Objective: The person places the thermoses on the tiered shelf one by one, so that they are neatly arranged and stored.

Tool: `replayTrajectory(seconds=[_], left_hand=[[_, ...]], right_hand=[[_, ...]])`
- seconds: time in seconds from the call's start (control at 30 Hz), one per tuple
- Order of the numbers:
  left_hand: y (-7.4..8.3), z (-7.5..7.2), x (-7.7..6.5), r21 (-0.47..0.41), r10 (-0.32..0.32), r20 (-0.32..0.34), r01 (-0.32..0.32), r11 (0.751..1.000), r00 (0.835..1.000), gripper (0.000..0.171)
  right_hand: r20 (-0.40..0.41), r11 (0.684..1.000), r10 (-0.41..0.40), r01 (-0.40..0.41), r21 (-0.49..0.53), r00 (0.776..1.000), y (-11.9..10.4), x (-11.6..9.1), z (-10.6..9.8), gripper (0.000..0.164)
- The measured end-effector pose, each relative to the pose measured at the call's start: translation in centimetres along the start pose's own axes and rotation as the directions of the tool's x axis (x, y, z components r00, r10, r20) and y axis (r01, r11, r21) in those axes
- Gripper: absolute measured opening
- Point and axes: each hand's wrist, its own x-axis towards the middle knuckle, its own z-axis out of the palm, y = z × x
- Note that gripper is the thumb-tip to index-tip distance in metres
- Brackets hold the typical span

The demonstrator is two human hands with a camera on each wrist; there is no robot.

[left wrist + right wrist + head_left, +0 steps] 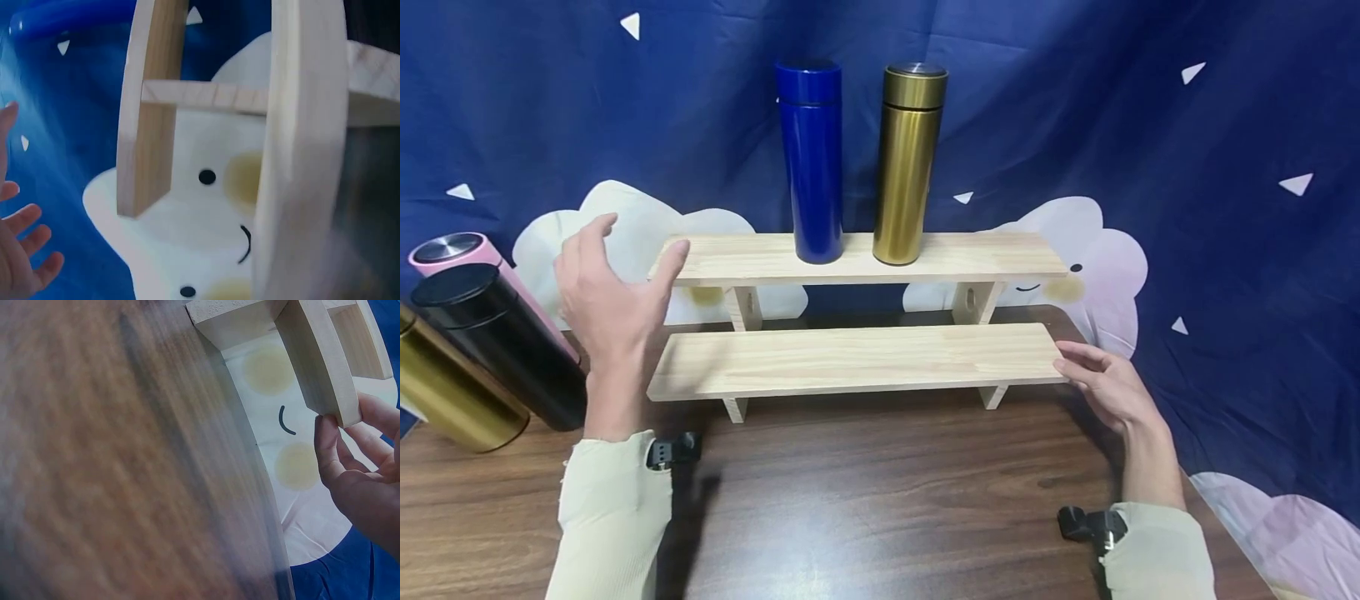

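A pale two-tier wooden rack (850, 360) stands on the brown table. At the right end of its lower board, my right hand (1108, 385) pinches the board's corner; the right wrist view shows the thumb (326, 440) on one side and fingers on the other. My left hand (613, 287) is raised near the rack's left end, thumb and fingers spread with nothing between them. Upright on the upper board are a blue thermos bottle (812, 167) and, to its right, a gold thermos bottle (912, 171).
At the table's left side are a pink thermos bottle (505, 267), a black thermos bottle (512, 350) and another gold bottle (456, 387), partly cut off by the frame. A dark blue cloth (1225, 250) with cloud prints hangs behind the brown table (880, 500).
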Motion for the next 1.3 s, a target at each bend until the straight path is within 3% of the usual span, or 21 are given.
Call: replayTrajectory(seconds=[0.1,0.27,0.4,0.6,0.73,0.9,1.07,1.17,1.3], left_hand=[[-0.8,-0.6,0.0,0.029,0.021,-0.126,-0.017,0.999,0.992,0.075],[-1.9,-1.4,-0.1,0.047,-0.002,-0.308,0.018,0.999,0.951,0.069],[-2.6,-2.0,-0.2,0.024,-0.046,-0.408,0.061,0.998,0.912,0.055],[-3.6,-2.9,-0.3,0.033,-0.046,-0.511,0.073,0.997,0.858,0.047],[-4.1,-3.5,-0.4,0.018,-0.086,-0.534,0.112,0.994,0.841,0.042],[-4.6,-4.2,-0.6,-0.002,-0.163,-0.529,0.19,0.982,0.833,0.039],[-4.7,-4.9,-1.2,-0.088,-0.27,-0.517,0.263,0.961,0.813,0.045],[-4.8,-5.1,-1.6,-0.136,-0.304,-0.499,0.273,0.952,0.812,0.054],[-5.0,-5.2,-1.9,-0.182,-0.305,-0.487,0.246,0.952,0.819,0.059]], right_hand=[[-0.005,1.0,0.0,0.0,-0.004,1.0,0.0,0.1,0.0,0.04],[-0.01,1.0,-0.002,0.002,0.007,1.0,-0.3,0.3,0.2,0.041],[-0.007,1.0,0.001,-0.001,0.017,1.0,-0.4,0.4,0.2,0.038],[-0.004,0.999,-0.004,0.004,0.035,1.0,-0.4,0.4,0.3,0.034],[-0.008,1.0,0.002,-0.002,0.028,1.0,-0.3,0.2,0.1,0.031],[-0.006,1.0,-0.002,0.002,0.014,1.0,-0.1,0.1,-0.1,0.029],[0.008,1.0,0.004,-0.004,0.016,1.0,0.1,0.1,0.0,0.03],[0.011,1.0,0.001,-0.001,0.021,1.0,0.2,0.1,-0.1,0.031],[0.015,1.0,-0.001,0.0,0.024,1.0,0.3,0.1,-0.1,0.033]])
